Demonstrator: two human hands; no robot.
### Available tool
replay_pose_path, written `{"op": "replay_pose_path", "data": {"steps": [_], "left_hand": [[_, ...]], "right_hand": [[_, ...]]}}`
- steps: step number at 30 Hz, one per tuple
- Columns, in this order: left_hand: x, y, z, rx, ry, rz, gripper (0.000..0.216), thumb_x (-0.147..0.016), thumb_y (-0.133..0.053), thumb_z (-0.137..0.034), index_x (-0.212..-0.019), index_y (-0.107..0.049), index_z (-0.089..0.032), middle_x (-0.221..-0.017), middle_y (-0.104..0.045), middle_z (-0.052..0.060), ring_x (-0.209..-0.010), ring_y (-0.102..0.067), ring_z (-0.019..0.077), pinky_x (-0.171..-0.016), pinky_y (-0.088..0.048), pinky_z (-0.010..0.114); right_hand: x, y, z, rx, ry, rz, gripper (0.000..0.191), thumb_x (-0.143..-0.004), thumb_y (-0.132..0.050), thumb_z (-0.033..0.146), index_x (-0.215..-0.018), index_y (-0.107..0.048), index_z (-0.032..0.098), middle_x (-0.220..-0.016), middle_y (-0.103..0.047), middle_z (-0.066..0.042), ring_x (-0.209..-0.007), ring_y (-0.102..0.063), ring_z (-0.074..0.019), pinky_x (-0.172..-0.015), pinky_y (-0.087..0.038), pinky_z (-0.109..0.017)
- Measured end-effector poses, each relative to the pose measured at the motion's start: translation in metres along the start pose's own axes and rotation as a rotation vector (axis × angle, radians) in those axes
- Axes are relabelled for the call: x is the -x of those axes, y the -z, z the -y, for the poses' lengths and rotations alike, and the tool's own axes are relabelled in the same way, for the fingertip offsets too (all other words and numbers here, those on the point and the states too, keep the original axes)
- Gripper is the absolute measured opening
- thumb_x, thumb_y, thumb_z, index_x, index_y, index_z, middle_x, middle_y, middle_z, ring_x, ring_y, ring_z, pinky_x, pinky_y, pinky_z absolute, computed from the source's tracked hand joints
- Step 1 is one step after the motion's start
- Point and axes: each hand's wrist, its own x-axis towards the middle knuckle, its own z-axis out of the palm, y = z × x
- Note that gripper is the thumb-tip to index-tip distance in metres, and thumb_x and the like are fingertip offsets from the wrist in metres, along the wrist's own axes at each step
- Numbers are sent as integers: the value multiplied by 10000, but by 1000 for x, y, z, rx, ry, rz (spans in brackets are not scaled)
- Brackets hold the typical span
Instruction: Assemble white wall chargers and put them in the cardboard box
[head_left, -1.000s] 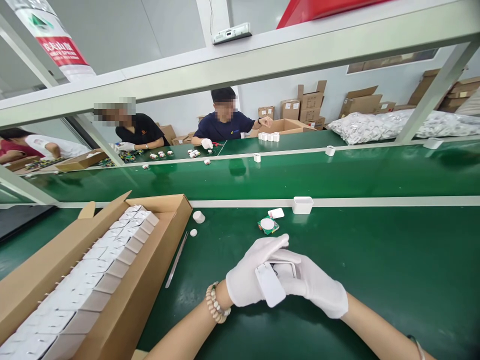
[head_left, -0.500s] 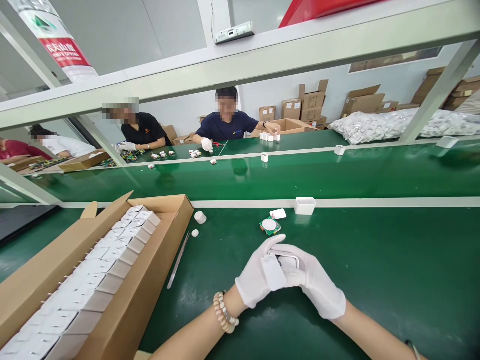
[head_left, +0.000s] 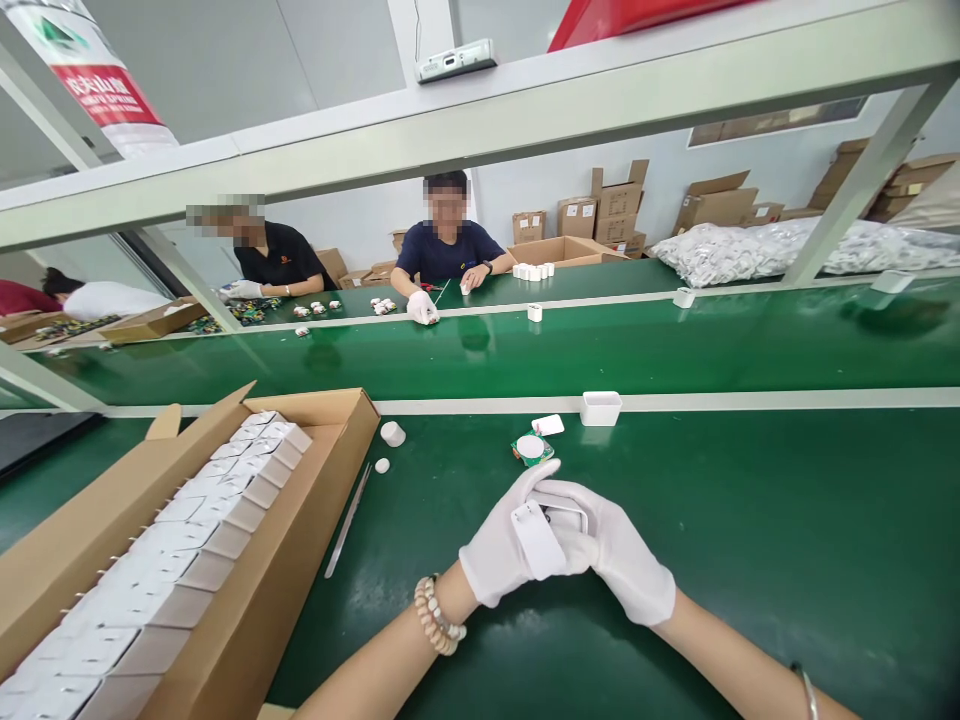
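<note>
My left hand (head_left: 487, 552), in a white glove, is closed around a white plastic case (head_left: 571, 517) and a flat white cover plate (head_left: 538, 542). The plate hangs tilted in front of the case, over the palm. From the other side my right hand (head_left: 631, 562), also gloved, wraps its fingers round the same case. Fingers hide most of the case and what is inside it. Just beyond my fingertips lies a green circuit board (head_left: 531, 448) with a round white disc on top. Touching or close behind it is a small white plate (head_left: 548, 425).
A white open-topped casing (head_left: 601, 409) stands by the pale divider strip. At left, a cardboard box (head_left: 337, 430) holds rows of white units; tweezers (head_left: 348, 522) and two small white round pieces lie beside it. Co-workers sit across the green belt (head_left: 480, 350), under a metal frame.
My hands keep nearly the same grip on the case and plate. The view has shifted slightly. Across the belt, a co-worker's hand has left the row of white pieces and come inward.
</note>
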Motion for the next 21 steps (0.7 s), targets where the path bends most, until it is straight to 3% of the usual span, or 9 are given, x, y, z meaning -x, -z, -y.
{"op": "replay_pose_path", "data": {"steps": [2,3,7,13,18,21], "left_hand": [[-1,-1,1,-52,-66,-5,894,-540,-843,-247,-1333,-433,-200,-1254,-557,122,-1177,-515,321,-1050,-382,512],[-1,-1,1,-79,-102,-27,849,-530,-845,-220,-1297,-482,-201,-1245,-562,118,-1185,-506,322,-1056,-374,511],[1,-1,-3,-129,-173,-174,303,-725,-705,-187,-1027,-678,-193,-1210,-587,106,-1119,-563,274,-996,-457,451],[4,-1,-6,-294,-160,-312,397,-629,-800,-191,-1007,-682,-201,-1165,-595,100,-1052,-598,284,-923,-523,456],[8,0,-4,-536,-314,-306,417,-720,-743,-228,-1120,-624,-250,-1191,-602,62,-1079,-587,234,-944,-508,382],[9,4,-11,-687,-370,-317,339,-776,-689,-286,-1101,-613,-225,-1085,-665,55,-972,-634,205,-860,-530,320]], "right_hand": [[1,0,1,20,33,35,464,-752,-717,363,-1179,-597,226,-1182,-645,-81,-1107,-589,-275,-980,-451,-419],[2,0,2,30,48,56,471,-765,-700,386,-1192,-581,226,-1183,-640,-81,-1095,-594,-273,-961,-465,-417],[2,-2,3,112,122,116,482,-738,-727,378,-1159,-555,217,-1122,-645,-84,-1016,-619,-272,-896,-497,-422],[3,0,3,245,194,196,649,-754,-714,206,-1318,-394,243,-1176,-590,-83,-1049,-590,-233,-997,-429,-444],[4,10,11,311,230,199,488,-804,-658,234,-1255,-470,231,-1255,-551,-91,-1091,-576,-229,-956,-481,-394],[3,20,18,367,254,160,352,-824,-619,232,-1169,-552,215,-1194,-597,-85,-1005,-620,-221,-877,-528,-374]]}}
